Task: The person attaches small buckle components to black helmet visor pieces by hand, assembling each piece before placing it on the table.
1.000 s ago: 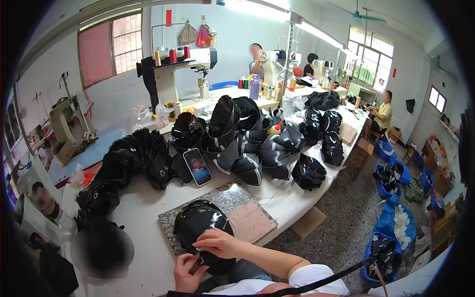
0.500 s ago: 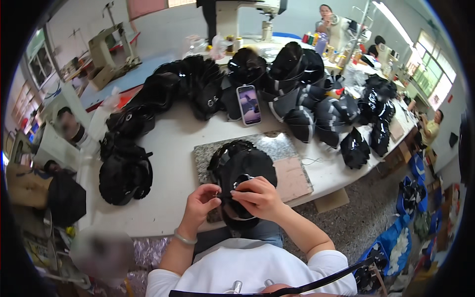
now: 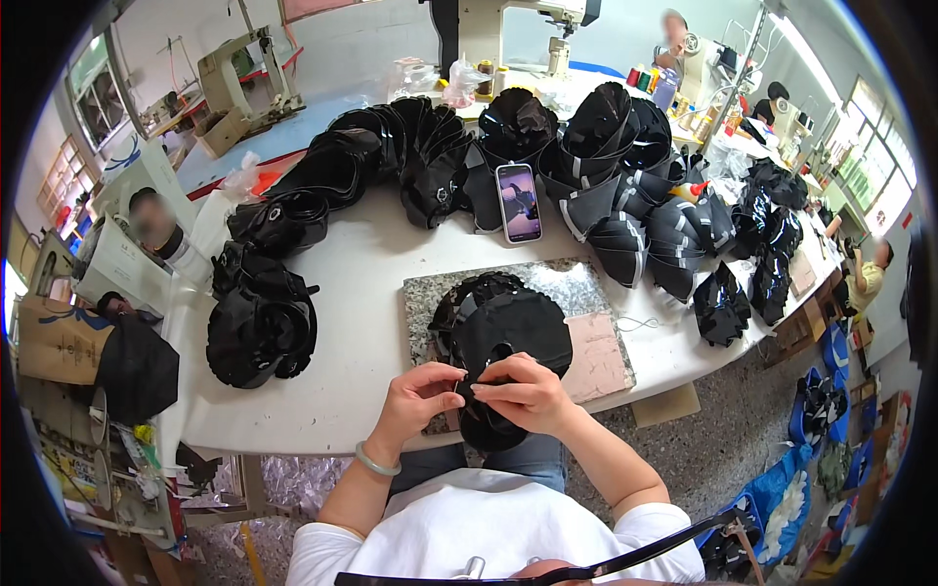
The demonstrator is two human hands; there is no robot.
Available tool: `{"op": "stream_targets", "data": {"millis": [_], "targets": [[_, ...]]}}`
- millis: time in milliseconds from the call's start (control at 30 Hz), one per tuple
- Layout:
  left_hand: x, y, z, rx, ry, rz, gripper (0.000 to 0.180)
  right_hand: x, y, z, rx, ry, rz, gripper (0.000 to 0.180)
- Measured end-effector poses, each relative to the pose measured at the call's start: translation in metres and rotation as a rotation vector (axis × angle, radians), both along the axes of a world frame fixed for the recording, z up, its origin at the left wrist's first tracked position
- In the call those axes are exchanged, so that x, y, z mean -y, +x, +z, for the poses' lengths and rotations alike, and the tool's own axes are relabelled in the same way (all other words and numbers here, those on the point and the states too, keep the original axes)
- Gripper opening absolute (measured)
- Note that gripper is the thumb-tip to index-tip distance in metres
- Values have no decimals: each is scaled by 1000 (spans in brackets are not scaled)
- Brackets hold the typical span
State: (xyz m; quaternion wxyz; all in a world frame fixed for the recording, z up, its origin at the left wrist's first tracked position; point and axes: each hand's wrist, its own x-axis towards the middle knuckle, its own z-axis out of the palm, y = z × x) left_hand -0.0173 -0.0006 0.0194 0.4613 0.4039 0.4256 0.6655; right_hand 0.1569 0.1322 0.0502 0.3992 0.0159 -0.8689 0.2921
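A glossy black shaped piece, like patent leather with a scalloped edge, lies before me, partly over a speckled stone slab. My left hand pinches thumb and forefinger together at the near part of this piece. Close beside it, my right hand is also closed in a pinch, its fingertips almost meeting the left ones. Something small and dark sits between the fingertips, too small to name. The near end of the black piece hangs past the table edge toward my lap.
Stacks of black glossy pieces curve around the white table. More grey-trimmed pieces stand to the right. A phone leans upright at the back. A pink pad lies on the slab; a sewing machine stands beyond.
The whole view has shifted, so the table and things appear farther right. My two pinched hands have drawn slightly closer together over the black piece.
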Motion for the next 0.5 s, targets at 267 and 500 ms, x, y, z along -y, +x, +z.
{"op": "stream_targets", "data": {"millis": [267,500], "targets": [[-8,3,1,-34,5,15,30,7,0,-2,-26,-286,6,19],[-6,6,4,-43,-5,99,31,7,-3,-1,-5,-214,-37,17]]}}
